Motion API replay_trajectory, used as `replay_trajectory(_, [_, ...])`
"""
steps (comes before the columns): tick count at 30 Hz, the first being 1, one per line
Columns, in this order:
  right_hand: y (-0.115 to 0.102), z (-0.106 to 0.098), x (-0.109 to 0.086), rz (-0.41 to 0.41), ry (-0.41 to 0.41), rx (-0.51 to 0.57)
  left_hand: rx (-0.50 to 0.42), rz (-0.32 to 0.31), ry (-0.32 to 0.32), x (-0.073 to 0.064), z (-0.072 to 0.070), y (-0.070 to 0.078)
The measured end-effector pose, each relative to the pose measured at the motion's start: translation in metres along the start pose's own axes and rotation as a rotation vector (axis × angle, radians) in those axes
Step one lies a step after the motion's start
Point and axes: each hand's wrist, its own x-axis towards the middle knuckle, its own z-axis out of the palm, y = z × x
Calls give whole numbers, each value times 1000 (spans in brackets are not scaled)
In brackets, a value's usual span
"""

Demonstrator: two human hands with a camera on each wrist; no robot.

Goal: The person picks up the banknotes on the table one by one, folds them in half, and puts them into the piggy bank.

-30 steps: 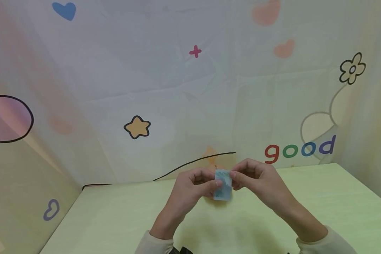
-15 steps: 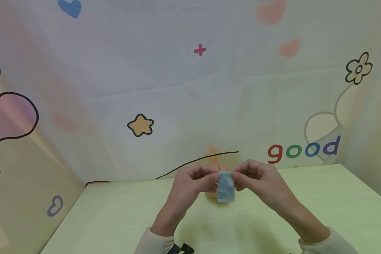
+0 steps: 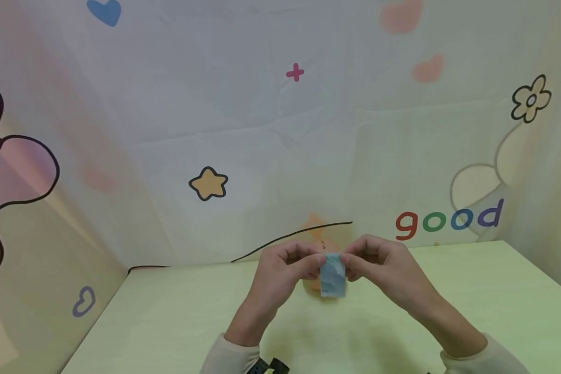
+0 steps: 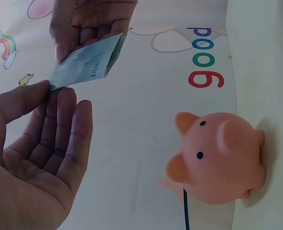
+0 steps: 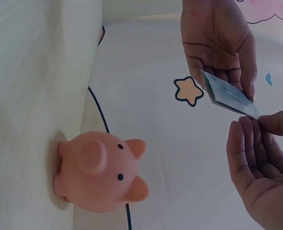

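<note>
A folded blue-green banknote (image 3: 333, 278) hangs upright between both hands in the head view. My left hand (image 3: 276, 283) pinches its upper left corner between thumb and fingers. On the opposite side, my right hand (image 3: 385, 270) pinches the upper right corner the same way. Both wrist views show the note (image 4: 86, 62) doubled over, its folded layers slightly apart at the lower end. Behind and below it stands a pink-orange piggy bank (image 4: 218, 158), its snout facing me; in the head view the note and hands hide most of it.
The pale green tabletop (image 3: 177, 317) meets a white cloth backdrop (image 3: 262, 171) printed with hearts, a star, a flower and the word "good". More printed cloth closes off the left and right sides. A dark strap (image 3: 258, 366) shows at my left cuff.
My left thumb has slid off the note's front to its upper left corner. The note now hangs from both top corners. The head view has shifted slightly.
</note>
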Motion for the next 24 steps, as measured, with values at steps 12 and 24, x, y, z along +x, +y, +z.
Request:
replay_trajectory(12, [-2,-5,-2,-18,52,-39,-44,-47,-34,1,2,-3])
replay_trajectory(24, [-2,-4,-2,-15,48,-26,-28,-24,20,0,8,-2])
